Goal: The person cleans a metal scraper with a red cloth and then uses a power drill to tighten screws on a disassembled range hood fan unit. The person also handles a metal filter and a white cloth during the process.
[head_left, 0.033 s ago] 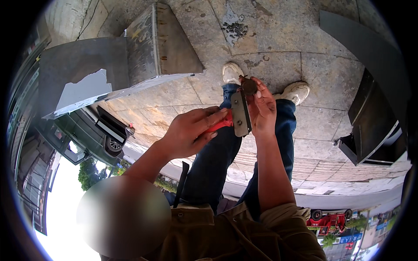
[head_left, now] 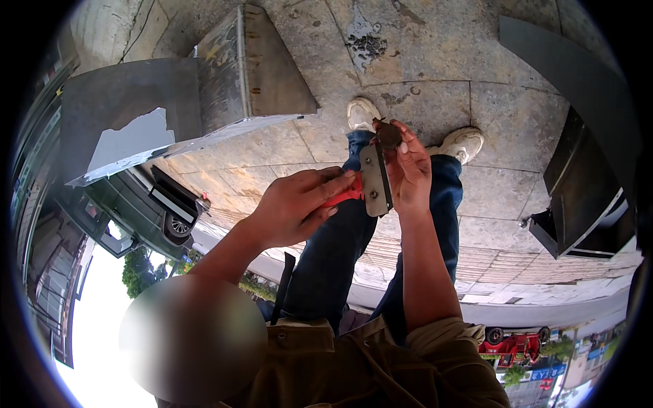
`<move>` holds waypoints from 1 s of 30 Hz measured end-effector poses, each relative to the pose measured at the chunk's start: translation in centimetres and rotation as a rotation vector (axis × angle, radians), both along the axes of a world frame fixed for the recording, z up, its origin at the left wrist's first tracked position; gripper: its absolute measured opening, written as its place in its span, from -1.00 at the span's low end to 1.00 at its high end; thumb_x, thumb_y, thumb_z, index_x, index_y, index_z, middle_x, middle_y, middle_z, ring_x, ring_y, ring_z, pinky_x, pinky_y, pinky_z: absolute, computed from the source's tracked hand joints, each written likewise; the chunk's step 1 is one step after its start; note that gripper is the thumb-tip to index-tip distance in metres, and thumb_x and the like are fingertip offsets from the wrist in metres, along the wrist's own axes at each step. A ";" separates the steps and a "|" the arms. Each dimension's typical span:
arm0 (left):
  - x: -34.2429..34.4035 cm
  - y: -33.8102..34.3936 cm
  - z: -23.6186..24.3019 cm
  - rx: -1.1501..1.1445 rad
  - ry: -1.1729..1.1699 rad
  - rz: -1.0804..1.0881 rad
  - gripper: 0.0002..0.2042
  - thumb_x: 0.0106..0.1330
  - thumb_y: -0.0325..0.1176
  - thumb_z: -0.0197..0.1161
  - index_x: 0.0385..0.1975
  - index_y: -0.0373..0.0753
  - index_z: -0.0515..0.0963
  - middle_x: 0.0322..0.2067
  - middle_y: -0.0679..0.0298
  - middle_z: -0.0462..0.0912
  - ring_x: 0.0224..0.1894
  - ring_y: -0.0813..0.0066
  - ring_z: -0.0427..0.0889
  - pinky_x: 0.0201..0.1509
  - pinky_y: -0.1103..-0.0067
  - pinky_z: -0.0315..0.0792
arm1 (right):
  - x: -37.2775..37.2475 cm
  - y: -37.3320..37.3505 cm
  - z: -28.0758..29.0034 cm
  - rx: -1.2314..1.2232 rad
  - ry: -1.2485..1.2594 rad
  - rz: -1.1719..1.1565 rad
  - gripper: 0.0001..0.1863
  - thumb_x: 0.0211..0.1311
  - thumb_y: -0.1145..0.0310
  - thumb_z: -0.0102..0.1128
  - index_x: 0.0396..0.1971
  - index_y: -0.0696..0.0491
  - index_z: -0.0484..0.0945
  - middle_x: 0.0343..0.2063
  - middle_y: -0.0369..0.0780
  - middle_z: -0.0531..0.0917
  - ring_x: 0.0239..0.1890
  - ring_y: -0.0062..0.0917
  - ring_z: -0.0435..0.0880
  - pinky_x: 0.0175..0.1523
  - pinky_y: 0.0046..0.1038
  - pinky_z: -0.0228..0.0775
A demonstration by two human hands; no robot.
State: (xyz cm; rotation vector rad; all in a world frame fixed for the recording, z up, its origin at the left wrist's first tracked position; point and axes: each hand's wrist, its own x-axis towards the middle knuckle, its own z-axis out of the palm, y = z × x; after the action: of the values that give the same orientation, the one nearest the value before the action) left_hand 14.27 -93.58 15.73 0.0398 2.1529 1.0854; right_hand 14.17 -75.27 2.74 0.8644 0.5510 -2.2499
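In the head view, the left hand (head_left: 292, 207) is curled around a red handle (head_left: 343, 193). Its gray plate (head_left: 371, 178) is in the middle, over the legs (head_left: 337, 251). The right hand (head_left: 411, 170) is partly closed, pinching a brown disc (head_left: 388, 135) at the plate's far end. A metal box (head_left: 275, 85) is far left.

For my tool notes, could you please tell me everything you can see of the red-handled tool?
The tool has a flat, grey, metal-looking plate with two round fasteners and a darker right edge. The left hand grips its red handle. The plate's long side runs roughly away from the person. A dark round piece in the right hand sits by its far end; contact is unclear.
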 end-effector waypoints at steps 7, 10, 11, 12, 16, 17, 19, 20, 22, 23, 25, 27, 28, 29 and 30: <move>-0.8 -1.1 0.1 -0.140 0.089 -0.377 -0.46 0.03 -0.41 0.22 0.11 -0.10 0.34 -0.09 0.20 0.50 -0.24 0.33 0.55 -0.23 0.50 0.50 | -0.1 0.0 0.3 -0.053 0.004 0.030 -0.60 0.32 0.26 -0.04 0.04 0.20 0.35 -0.16 -0.12 0.56 -0.23 -0.59 0.51 -0.23 -0.59 0.33; -1.8 -1.3 0.5 -0.153 0.082 -0.498 -0.50 0.07 -0.41 0.17 0.10 -0.09 0.36 -0.07 0.23 0.50 -0.23 0.37 0.54 -0.23 0.51 0.49 | 0.3 0.1 -0.1 -0.076 -0.017 0.072 -0.60 0.32 0.23 -0.05 0.01 0.21 0.37 -0.19 -0.14 0.56 -0.30 -0.62 0.49 -0.28 -0.61 0.29; -2.0 -1.4 0.5 -0.152 0.078 -0.531 -0.52 0.09 -0.41 0.15 0.10 -0.09 0.36 -0.06 0.24 0.49 -0.23 0.38 0.54 -0.22 0.51 0.49 | 0.4 0.2 -0.2 -0.080 -0.013 0.079 -0.60 0.32 0.23 -0.04 0.01 0.22 0.37 -0.19 -0.14 0.56 -0.28 -0.61 0.50 -0.26 -0.61 0.30; -2.3 -1.4 0.6 -0.133 0.104 -0.513 -0.53 0.06 -0.42 0.17 0.05 -0.11 0.40 -0.09 0.23 0.51 -0.28 0.39 0.54 -0.25 0.53 0.49 | 0.4 0.2 -0.2 -0.087 -0.009 0.087 -0.60 0.31 0.23 -0.03 0.00 0.22 0.38 -0.20 -0.14 0.56 -0.27 -0.60 0.51 -0.24 -0.60 0.32; -2.5 -1.3 0.3 -0.045 0.142 -0.456 -0.57 0.01 -0.44 0.23 -0.03 -0.16 0.47 -0.17 0.23 0.55 -0.37 0.41 0.55 -0.30 0.57 0.47 | 0.3 0.1 0.1 -0.135 -0.066 0.068 -0.59 0.28 0.23 0.01 -0.02 0.24 0.38 -0.22 -0.15 0.57 -0.20 -0.54 0.54 -0.13 -0.56 0.37; -2.4 -1.4 0.2 -0.021 0.135 -0.447 -0.57 0.01 -0.44 0.23 -0.03 -0.16 0.47 -0.17 0.23 0.55 -0.38 0.41 0.55 -0.30 0.57 0.47 | 0.3 0.1 0.1 -0.145 -0.062 0.069 -0.59 0.29 0.23 0.00 -0.03 0.25 0.38 -0.21 -0.12 0.56 -0.18 -0.51 0.54 -0.08 -0.54 0.37; -2.3 -1.6 0.0 -0.004 0.081 -0.475 -0.54 0.06 -0.42 0.19 0.05 -0.12 0.40 -0.10 0.22 0.51 -0.30 0.38 0.54 -0.26 0.53 0.48 | 0.4 0.2 -0.1 -0.161 -0.057 0.072 -0.58 0.29 0.23 -0.01 -0.04 0.28 0.36 -0.19 -0.07 0.53 -0.13 -0.45 0.54 0.02 -0.49 0.37; -2.3 -1.7 -0.1 0.005 0.054 -0.489 -0.52 0.08 -0.41 0.17 0.09 -0.10 0.37 -0.06 0.22 0.49 -0.26 0.37 0.54 -0.25 0.52 0.48 | 0.5 0.2 -0.1 -0.167 -0.074 0.064 -0.58 0.29 0.23 -0.01 -0.04 0.27 0.37 -0.20 -0.07 0.54 -0.12 -0.44 0.54 0.02 -0.48 0.38; -1.6 -1.6 -0.5 0.029 0.073 -0.415 -0.49 0.05 -0.43 0.20 0.09 -0.10 0.37 -0.07 0.21 0.50 -0.28 0.36 0.54 -0.25 0.51 0.49 | 0.6 0.2 -0.1 -0.180 -0.109 0.051 -0.57 0.28 0.21 -0.01 -0.04 0.26 0.37 -0.21 -0.07 0.54 -0.11 -0.43 0.54 0.03 -0.46 0.38; -1.2 -1.5 -0.7 0.040 0.083 -0.378 -0.48 0.04 -0.44 0.22 0.09 -0.11 0.37 -0.08 0.20 0.50 -0.28 0.35 0.54 -0.25 0.51 0.49 | 0.6 0.1 0.0 -0.183 -0.126 0.050 -0.57 0.28 0.20 0.00 -0.03 0.26 0.37 -0.21 -0.07 0.54 -0.12 -0.44 0.54 0.01 -0.46 0.39; -0.6 -1.1 -1.0 0.058 0.087 -0.281 -0.45 0.01 -0.46 0.25 0.10 -0.11 0.37 -0.09 0.18 0.50 -0.29 0.33 0.55 -0.26 0.50 0.49 | 0.6 -0.1 0.2 -0.191 -0.158 0.049 -0.56 0.27 0.19 0.01 -0.03 0.24 0.37 -0.21 -0.06 0.53 -0.15 -0.44 0.54 -0.03 -0.46 0.40; -0.1 -0.6 -1.1 0.066 0.075 -0.197 -0.43 -0.02 -0.47 0.27 0.10 -0.13 0.37 -0.11 0.16 0.51 -0.27 0.30 0.56 -0.25 0.49 0.50 | 0.7 -0.2 0.1 -0.193 -0.166 0.023 -0.57 0.25 0.20 0.05 -0.04 0.23 0.39 -0.22 -0.08 0.56 -0.18 -0.46 0.55 -0.06 -0.49 0.41; 0.2 -0.4 -1.1 0.066 0.061 -0.163 -0.43 -0.02 -0.47 0.28 0.10 -0.13 0.36 -0.11 0.16 0.51 -0.26 0.28 0.56 -0.25 0.49 0.50 | 0.7 -0.3 0.1 -0.194 -0.169 0.011 -0.57 0.24 0.20 0.07 -0.04 0.22 0.40 -0.23 -0.09 0.57 -0.20 -0.47 0.56 -0.07 -0.50 0.42; 0.4 -0.2 -1.1 0.065 0.046 -0.127 -0.42 -0.02 -0.47 0.28 0.10 -0.14 0.36 -0.12 0.15 0.51 -0.24 0.26 0.56 -0.24 0.49 0.50 | 0.6 -0.3 0.0 -0.216 -0.166 0.002 -0.57 0.24 0.20 0.07 -0.04 0.21 0.40 -0.23 -0.09 0.57 -0.20 -0.48 0.56 -0.08 -0.50 0.42; 0.6 0.1 -1.2 0.070 0.043 -0.086 -0.42 -0.02 -0.47 0.28 0.10 -0.15 0.36 -0.12 0.14 0.51 -0.22 0.24 0.56 -0.23 0.48 0.50 | 0.6 -0.4 0.1 -0.238 -0.164 -0.007 -0.58 0.24 0.20 0.07 -0.04 0.21 0.40 -0.23 -0.09 0.57 -0.21 -0.48 0.55 -0.08 -0.50 0.42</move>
State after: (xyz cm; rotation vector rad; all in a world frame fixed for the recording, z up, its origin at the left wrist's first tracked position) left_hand 14.90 -93.51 14.54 0.1878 2.1299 1.1187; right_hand 14.79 -75.64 2.80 0.9168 0.2011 -2.1717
